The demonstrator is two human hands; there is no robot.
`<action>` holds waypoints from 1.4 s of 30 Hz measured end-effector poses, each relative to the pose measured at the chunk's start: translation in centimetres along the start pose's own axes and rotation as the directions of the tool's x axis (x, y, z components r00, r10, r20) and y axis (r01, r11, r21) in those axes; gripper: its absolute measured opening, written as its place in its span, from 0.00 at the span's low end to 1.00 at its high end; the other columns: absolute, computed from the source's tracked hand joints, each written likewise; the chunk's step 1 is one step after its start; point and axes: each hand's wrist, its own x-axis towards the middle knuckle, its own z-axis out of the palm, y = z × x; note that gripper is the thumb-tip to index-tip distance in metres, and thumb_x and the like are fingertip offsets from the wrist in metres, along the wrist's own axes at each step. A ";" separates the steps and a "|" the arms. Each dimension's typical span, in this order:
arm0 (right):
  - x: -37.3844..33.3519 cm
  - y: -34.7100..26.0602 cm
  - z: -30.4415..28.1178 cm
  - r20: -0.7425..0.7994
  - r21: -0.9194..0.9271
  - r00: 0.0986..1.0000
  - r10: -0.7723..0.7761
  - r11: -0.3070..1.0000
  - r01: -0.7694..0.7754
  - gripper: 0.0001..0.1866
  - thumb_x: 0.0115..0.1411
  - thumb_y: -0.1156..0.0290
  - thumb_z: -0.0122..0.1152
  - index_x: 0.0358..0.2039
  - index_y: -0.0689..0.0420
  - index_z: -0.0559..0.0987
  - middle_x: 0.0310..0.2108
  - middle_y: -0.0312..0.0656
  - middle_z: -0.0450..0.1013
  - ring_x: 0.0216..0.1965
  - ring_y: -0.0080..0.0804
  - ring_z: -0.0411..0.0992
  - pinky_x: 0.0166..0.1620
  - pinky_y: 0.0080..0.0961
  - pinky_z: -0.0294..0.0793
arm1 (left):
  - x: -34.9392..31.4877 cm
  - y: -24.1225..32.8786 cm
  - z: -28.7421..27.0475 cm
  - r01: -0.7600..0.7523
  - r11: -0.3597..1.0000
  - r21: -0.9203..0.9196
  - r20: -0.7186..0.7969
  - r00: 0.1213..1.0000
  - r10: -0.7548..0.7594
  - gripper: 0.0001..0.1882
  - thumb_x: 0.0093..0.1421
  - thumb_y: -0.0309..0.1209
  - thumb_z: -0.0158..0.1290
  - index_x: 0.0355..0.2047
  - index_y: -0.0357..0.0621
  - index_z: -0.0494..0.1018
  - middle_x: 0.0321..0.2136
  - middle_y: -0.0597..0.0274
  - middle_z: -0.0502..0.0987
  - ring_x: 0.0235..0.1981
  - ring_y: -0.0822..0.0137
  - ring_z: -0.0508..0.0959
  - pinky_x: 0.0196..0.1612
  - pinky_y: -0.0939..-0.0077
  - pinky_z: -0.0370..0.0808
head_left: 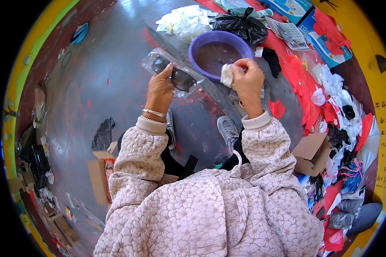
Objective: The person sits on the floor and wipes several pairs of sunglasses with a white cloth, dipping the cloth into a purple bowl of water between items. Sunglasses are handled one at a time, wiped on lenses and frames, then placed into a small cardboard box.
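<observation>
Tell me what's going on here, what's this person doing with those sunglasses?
A person is holding dark sunglasses in their left hand, with clear plastic around them. Their right hand pinches a crumpled white wad, maybe cloth or tissue, at the near edge of a purple basin of murky water. At this moment the wad is apart from the sunglasses. A tied black bag sits just beyond the basin.

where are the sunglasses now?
Head view, upper part, left of centre: the sunglasses are in the person's left hand, to the left of the purple basin.
</observation>
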 end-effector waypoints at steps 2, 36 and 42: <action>-0.2 -1.9 0.3 -0.052 0.032 0.994 -0.101 0.994 0.103 0.05 0.46 0.72 0.56 0.24 0.58 0.73 0.26 0.42 0.67 0.27 0.42 0.70 0.30 0.33 0.68 | -0.8 -0.3 0.3 -0.050 0.998 0.025 0.032 0.998 0.049 0.10 0.55 0.22 0.50 0.38 0.36 0.67 0.32 0.60 0.73 0.34 0.65 0.74 0.39 0.70 0.73; -1.4 -1.3 -1.0 0.471 0.204 0.870 0.145 0.942 -0.267 0.27 0.42 0.69 0.66 0.44 0.64 0.72 0.20 0.42 0.73 0.20 0.24 0.72 0.23 0.19 0.69 | -3.9 0.9 3.8 -0.446 0.786 0.429 0.568 0.809 0.149 0.13 0.48 0.20 0.53 0.37 0.38 0.72 0.33 0.63 0.75 0.35 0.71 0.75 0.40 0.78 0.71; -2.9 -2.3 -2.3 0.224 0.102 0.974 -0.035 0.995 0.012 0.13 0.41 0.62 0.61 0.29 0.51 0.79 0.24 0.45 0.74 0.30 0.44 0.73 0.33 0.36 0.69 | -5.6 -1.4 4.9 -0.518 0.641 0.566 0.647 0.762 0.044 0.17 0.55 0.25 0.48 0.45 0.35 0.67 0.40 0.61 0.71 0.39 0.72 0.71 0.44 0.77 0.68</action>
